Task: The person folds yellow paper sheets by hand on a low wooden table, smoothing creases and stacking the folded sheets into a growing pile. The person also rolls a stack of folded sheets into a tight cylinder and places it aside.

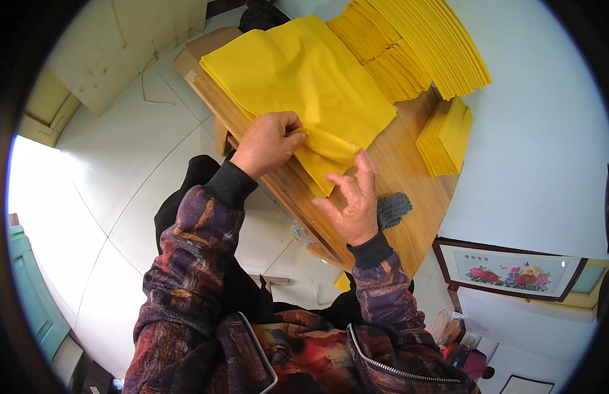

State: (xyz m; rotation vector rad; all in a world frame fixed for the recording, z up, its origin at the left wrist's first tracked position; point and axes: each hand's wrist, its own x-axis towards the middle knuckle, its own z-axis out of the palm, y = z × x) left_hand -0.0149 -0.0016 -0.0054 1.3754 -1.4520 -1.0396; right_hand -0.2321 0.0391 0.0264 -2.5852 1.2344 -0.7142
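A large yellow cloth piece (301,72) lies spread on the wooden table, looking like thin fabric sheets in layers. My left hand (268,141) pinches its near edge between thumb and fingers and lifts a fold (327,150) of it. My right hand (354,207) is at the other end of that fold, with fingers spread and curved; a fingertip touches the raised corner, and the thumb stands apart from the cloth. Beside my right wrist lies a dark grey textured object (394,210), perhaps a knitted cloth, partly hidden by that hand.
Stacks of folded yellow cloth (419,46) fill the table's far right, against a pale wall. A smaller yellow stack (445,138) sits nearer. The wooden table (409,243) has its front edge by my body. A framed flower picture (514,269) is at right.
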